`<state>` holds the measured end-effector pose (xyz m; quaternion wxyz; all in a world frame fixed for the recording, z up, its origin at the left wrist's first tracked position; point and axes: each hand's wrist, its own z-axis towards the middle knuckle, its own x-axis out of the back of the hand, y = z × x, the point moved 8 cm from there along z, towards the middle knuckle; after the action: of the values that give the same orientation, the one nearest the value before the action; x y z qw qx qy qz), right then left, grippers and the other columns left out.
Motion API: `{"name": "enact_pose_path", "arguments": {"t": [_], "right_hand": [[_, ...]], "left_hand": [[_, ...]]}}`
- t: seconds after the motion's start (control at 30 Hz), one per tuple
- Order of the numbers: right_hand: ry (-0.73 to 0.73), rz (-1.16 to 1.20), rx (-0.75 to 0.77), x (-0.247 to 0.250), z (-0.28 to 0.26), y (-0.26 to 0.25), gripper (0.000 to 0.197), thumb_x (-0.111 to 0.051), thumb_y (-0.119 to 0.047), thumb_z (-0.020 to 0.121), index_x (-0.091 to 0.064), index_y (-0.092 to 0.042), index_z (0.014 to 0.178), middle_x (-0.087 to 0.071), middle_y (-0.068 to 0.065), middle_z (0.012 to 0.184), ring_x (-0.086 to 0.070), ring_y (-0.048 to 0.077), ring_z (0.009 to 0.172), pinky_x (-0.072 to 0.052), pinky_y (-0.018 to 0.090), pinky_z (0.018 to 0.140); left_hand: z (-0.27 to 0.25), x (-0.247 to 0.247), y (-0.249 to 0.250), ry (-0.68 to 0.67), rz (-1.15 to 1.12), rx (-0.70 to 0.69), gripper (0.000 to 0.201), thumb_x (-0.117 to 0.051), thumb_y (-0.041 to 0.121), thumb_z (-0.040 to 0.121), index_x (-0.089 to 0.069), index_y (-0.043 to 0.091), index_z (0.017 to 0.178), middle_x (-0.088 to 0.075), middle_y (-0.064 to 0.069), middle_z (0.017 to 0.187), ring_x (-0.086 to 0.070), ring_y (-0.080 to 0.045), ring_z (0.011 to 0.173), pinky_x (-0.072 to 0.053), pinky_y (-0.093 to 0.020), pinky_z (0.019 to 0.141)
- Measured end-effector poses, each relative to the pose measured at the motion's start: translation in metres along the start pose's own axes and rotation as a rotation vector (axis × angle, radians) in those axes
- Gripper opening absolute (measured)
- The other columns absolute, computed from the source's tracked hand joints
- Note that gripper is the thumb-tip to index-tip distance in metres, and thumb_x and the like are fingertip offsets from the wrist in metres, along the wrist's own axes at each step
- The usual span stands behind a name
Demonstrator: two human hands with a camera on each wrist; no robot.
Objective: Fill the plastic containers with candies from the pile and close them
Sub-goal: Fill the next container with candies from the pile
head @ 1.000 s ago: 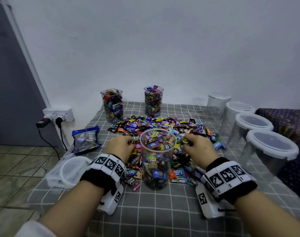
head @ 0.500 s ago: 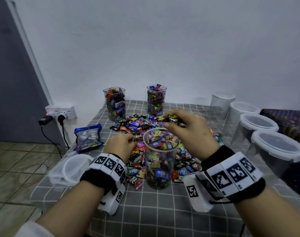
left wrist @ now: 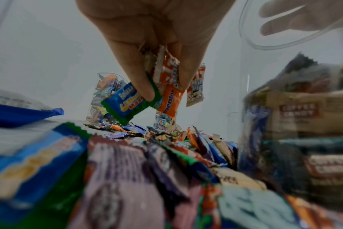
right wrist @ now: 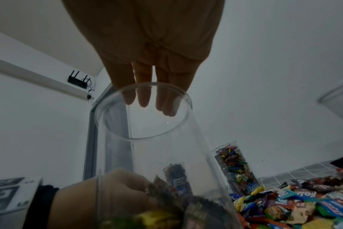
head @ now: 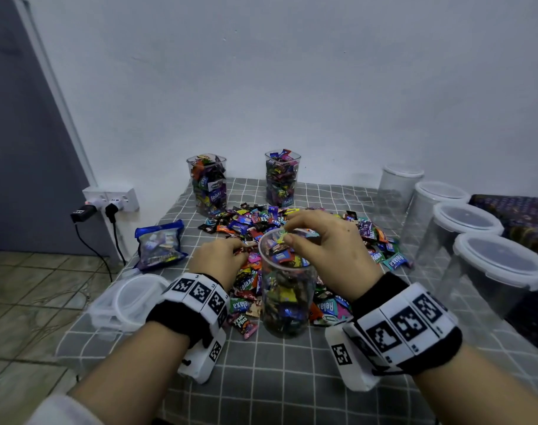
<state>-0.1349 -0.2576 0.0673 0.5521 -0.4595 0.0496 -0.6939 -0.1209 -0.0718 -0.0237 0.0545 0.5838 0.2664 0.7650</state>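
Observation:
A clear plastic container [head: 287,302], nearly full of wrapped candies, stands open on the grey checked cloth in front of the candy pile [head: 246,222]. My right hand [head: 287,233] hovers over its mouth. In the right wrist view its fingers [right wrist: 143,99] hang straight above the rim [right wrist: 116,131] and hold nothing. A green-yellow candy [head: 280,236] sits just below the fingertips at the rim. My left hand [head: 241,250] is low over the pile, left of the container. In the left wrist view it [left wrist: 166,86] pinches several candies, one blue-green [left wrist: 127,105] and one orange [left wrist: 169,102].
Two filled, lidless containers [head: 207,184] [head: 282,179] stand at the back. Several empty lidded containers [head: 500,271] line the right side. Loose lids [head: 129,299] and a blue candy bag [head: 160,245] lie near the left table edge, beside a wall socket [head: 111,199].
My right hand lifted candies from the pile, carried them over the container mouth, and its fingers have now straightened. The left hand stayed on the pile and gathered candies.

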Motion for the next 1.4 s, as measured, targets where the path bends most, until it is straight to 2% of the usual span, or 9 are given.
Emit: {"name": "enact_pose_path", "arguments": {"t": [0.27,0.4,0.6,0.77,0.9,1.03,1.17,1.27,1.4], "right_hand": [[-0.107,0.183,-0.266,-0.009,-0.017,0.029,0.088,-0.074,-0.051,0.063,-0.039,-0.023,0.138,-0.044,-0.013,0.128,-0.042,0.002,0.118,-0.035,0.022,0.1],[-0.219,0.499,-0.42,-0.029,-0.03,0.049,0.11,-0.084,-0.037,0.057,-0.019,-0.026,0.145,-0.045,-0.01,0.131,-0.05,0.001,0.114,-0.045,0.01,0.09],[-0.218,0.602,-0.425,-0.037,-0.036,0.056,0.072,-0.08,-0.023,0.057,-0.042,-0.03,0.118,-0.053,-0.013,0.117,-0.051,-0.003,0.113,-0.045,0.011,0.087],[-0.213,0.611,-0.408,-0.036,-0.035,0.059,0.068,-0.083,-0.023,0.058,-0.044,-0.029,0.113,-0.053,-0.013,0.117,-0.051,0.003,0.116,-0.044,0.015,0.093],[-0.206,0.63,-0.392,-0.037,-0.036,0.058,0.058,-0.078,-0.015,0.064,-0.044,-0.033,0.108,-0.054,-0.013,0.115,-0.051,-0.007,0.109,-0.045,0.012,0.089],[-0.208,0.616,-0.391,-0.037,-0.036,0.059,0.057,-0.078,-0.01,0.068,-0.044,-0.033,0.108,-0.054,-0.012,0.116,-0.052,-0.003,0.111,-0.045,0.013,0.091],[-0.183,0.636,-0.4,-0.038,-0.037,0.061,0.06,-0.077,-0.003,0.068,-0.044,-0.024,0.114,-0.054,-0.001,0.12,-0.051,0.005,0.116,-0.046,0.011,0.088],[-0.185,0.651,-0.402,-0.038,-0.038,0.059,0.061,-0.076,-0.001,0.069,-0.043,-0.021,0.116,-0.054,0.0,0.12,-0.051,0.005,0.115,-0.046,0.009,0.084],[-0.212,0.636,-0.388,-0.036,-0.038,0.056,0.061,-0.077,-0.005,0.071,-0.042,-0.025,0.117,-0.056,-0.008,0.116,-0.054,-0.003,0.108,-0.045,0.006,0.08]], "left_hand": [[-0.002,0.0,0.0,-0.007,-0.026,0.005,0.022,-0.058,0.034,0.089,-0.07,0.027,0.106,-0.07,-0.005,0.098,-0.061,-0.025,0.095,-0.05,-0.035,0.08],[-0.003,0.002,0.003,0.003,-0.028,0.0,0.023,-0.056,0.035,0.089,-0.069,0.027,0.107,-0.07,-0.004,0.1,-0.061,-0.024,0.095,-0.05,-0.034,0.079],[-0.006,0.007,0.004,0.044,-0.157,-0.008,0.021,-0.059,0.031,0.089,-0.07,0.024,0.106,-0.07,-0.002,0.101,-0.061,-0.021,0.094,-0.05,-0.034,0.081],[-0.004,0.028,0.001,0.153,-0.472,0.0,0.014,-0.065,0.017,0.086,-0.073,0.017,0.098,-0.068,0.0,0.078,-0.062,-0.019,0.074,-0.054,-0.043,0.08],[-0.008,0.062,0.025,0.176,-0.662,-0.108,0.022,-0.065,0.014,0.086,-0.068,0.035,0.08,-0.067,0.008,0.071,-0.058,-0.015,0.062,-0.052,-0.037,0.069],[-0.014,0.087,0.055,0.157,-0.788,-0.199,0.03,-0.065,0.008,0.084,-0.068,0.036,0.074,-0.07,0.008,0.073,-0.065,-0.027,0.077,-0.055,-0.045,0.075],[-0.015,0.084,0.076,0.076,-0.854,-0.25,0.017,-0.064,0.003,0.084,-0.071,0.011,0.098,-0.068,0.006,0.076,-0.064,-0.008,0.069,-0.057,-0.027,0.066],[-0.02,0.076,0.088,-0.001,-0.862,-0.263,0.015,-0.062,0.001,0.084,-0.07,0.013,0.09,-0.068,0.01,0.068,-0.063,-0.003,0.062,-0.053,-0.018,0.056],[-0.022,0.062,0.095,-0.093,-0.76,-0.294,0.021,-0.065,0.004,0.084,-0.068,0.025,0.084,-0.07,-0.005,0.083,-0.068,-0.026,0.082,-0.058,-0.04,0.071]]}}
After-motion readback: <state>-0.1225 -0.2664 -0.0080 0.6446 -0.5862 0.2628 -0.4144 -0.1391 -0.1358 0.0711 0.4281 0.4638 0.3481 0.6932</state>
